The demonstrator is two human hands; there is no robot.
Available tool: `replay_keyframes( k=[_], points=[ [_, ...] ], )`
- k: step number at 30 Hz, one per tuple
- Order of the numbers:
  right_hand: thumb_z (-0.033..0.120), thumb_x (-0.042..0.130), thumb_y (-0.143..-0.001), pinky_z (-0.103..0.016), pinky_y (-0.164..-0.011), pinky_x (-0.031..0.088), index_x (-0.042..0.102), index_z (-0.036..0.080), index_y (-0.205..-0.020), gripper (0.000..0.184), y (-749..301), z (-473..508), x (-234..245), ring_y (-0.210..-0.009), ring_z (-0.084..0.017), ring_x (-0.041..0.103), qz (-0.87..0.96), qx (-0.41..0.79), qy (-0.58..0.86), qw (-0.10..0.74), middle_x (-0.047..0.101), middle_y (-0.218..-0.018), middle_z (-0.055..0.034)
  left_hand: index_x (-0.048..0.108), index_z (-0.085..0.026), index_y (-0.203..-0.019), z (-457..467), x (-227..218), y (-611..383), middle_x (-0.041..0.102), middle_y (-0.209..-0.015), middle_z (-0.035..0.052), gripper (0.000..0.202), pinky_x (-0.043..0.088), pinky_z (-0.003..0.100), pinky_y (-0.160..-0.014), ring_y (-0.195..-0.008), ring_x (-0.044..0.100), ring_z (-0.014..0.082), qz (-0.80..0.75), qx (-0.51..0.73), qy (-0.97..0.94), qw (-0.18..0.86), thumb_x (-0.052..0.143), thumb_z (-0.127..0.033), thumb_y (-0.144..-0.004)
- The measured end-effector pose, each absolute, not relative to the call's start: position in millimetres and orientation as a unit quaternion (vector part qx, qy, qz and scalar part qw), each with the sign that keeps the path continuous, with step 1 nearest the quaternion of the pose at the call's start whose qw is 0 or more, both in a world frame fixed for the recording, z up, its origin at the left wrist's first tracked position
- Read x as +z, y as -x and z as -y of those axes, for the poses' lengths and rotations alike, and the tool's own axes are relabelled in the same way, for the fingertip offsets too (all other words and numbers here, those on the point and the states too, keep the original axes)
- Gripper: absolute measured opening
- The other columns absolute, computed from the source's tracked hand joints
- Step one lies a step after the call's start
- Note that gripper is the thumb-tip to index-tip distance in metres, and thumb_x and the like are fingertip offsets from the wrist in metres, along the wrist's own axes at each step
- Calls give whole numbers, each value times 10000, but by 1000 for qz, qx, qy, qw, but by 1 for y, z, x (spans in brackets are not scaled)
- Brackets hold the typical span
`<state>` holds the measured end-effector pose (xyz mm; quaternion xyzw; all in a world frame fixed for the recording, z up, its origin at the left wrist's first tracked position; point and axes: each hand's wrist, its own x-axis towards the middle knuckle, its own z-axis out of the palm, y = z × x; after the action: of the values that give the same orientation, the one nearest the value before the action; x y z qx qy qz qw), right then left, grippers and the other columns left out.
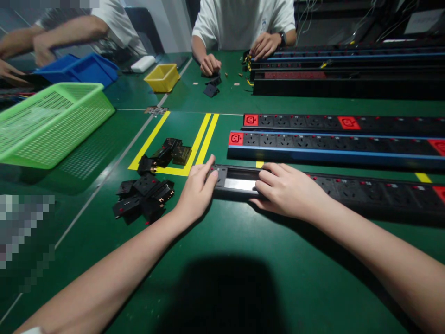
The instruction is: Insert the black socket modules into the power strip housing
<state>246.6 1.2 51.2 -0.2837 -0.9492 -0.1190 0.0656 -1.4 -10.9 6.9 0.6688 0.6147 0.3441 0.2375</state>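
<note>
A long black power strip (365,188) lies across the green table (222,241) in front of me, its left end showing a bare metal channel (239,184). My left hand (196,192) rests at that left end, thumb and fingers pressed on a black socket module (219,175) seated there. My right hand (288,190) lies curled over the strip just right of the open channel, fingers bent and pressing down. A heap of loose black socket modules (144,197) sits to the left of my left hand.
Two more power strips (330,141) with red sockets lie beyond mine, and others are stacked at the far right (347,74). A green basket (48,120), blue bins (81,67) and a yellow bin (162,77) stand at left. A person's hands (210,64) work opposite; another person's arm (52,37) reaches far left.
</note>
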Motion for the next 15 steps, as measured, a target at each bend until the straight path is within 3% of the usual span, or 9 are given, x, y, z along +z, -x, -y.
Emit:
replay_keyframes(
  k=[7, 11, 15],
  points=[
    [387, 512, -942, -363, -774, 382, 648, 153, -834, 291, -248, -2, 51, -959, -262, 553, 950, -123, 280, 68, 647, -871, -92, 394, -219, -1483, 14, 8, -4, 515, -1388, 119, 566, 323, 470, -1159, -1289, 446, 249, -588, 330, -709, 208, 383, -449, -965],
    [384, 489, -954, -364, -786, 392, 632, 159, -845, 288, -248, -2, 52, -966, -268, 567, 951, -122, 277, 66, 639, -873, -84, 438, -203, -1459, 15, 9, -5, 579, -1084, 100, 563, 411, 454, -1038, -1085, 523, 247, -614, 312, -701, 184, 392, -457, -958],
    [346, 527, -932, -355, -761, 413, 596, 162, -962, 200, -248, -1, 55, -909, -253, 586, 950, -117, 278, 82, 631, -929, -86, 420, -214, -1457, 17, 11, -6, 604, -1038, 66, 558, 444, 357, -926, -981, 564, 204, -614, 324, -685, 220, 418, -463, -957]
  ],
)
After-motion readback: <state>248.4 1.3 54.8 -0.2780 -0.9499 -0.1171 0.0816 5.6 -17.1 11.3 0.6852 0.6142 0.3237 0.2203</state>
